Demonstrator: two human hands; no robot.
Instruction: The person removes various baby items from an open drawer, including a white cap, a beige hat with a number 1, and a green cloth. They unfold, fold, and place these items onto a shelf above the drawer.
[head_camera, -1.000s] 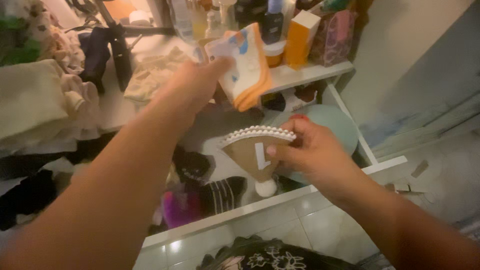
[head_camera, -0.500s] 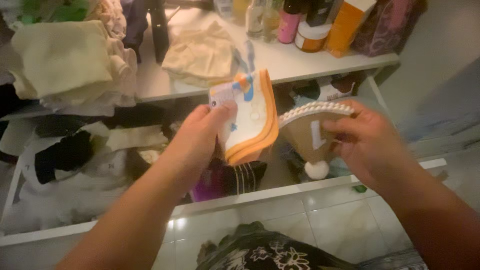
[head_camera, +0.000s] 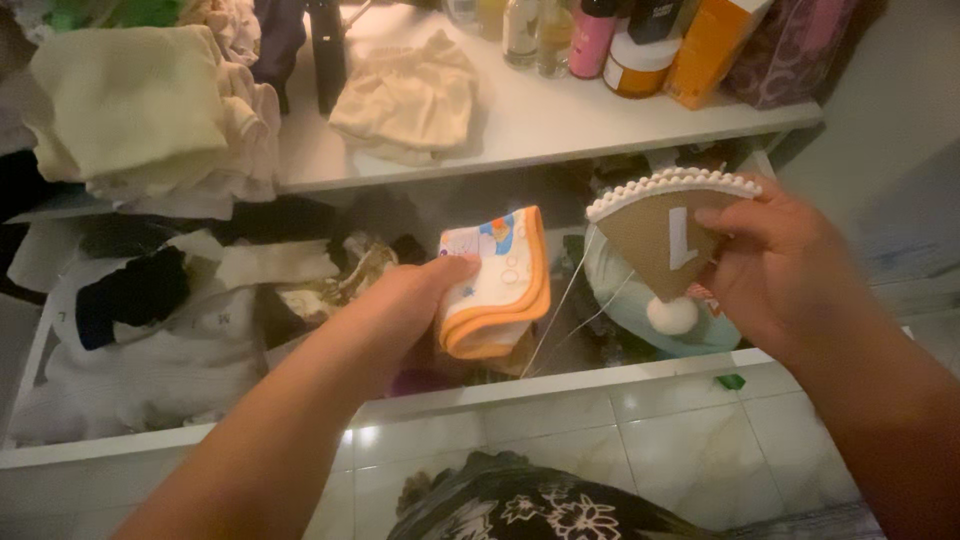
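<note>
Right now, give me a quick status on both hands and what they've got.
Left hand grips folded orange-edged cloth. Right hand holds brown cone hat, pompom down. Both over open drawer of clothes. Nothing between them.

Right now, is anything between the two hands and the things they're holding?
Nothing visible. The left hand grips the folded white cloth with orange trim directly, and the right hand pinches the brown cone-shaped party hat with white pompom, both above the open white drawer.

My left hand (head_camera: 400, 305) holds folded cloth (head_camera: 495, 280) above the open drawer (head_camera: 560, 385). Party hat (head_camera: 665, 235) in my right hand (head_camera: 775, 265), right of cloth. Shelf (head_camera: 530, 130) behind both hands, bottles (head_camera: 560, 35) on it.
</note>
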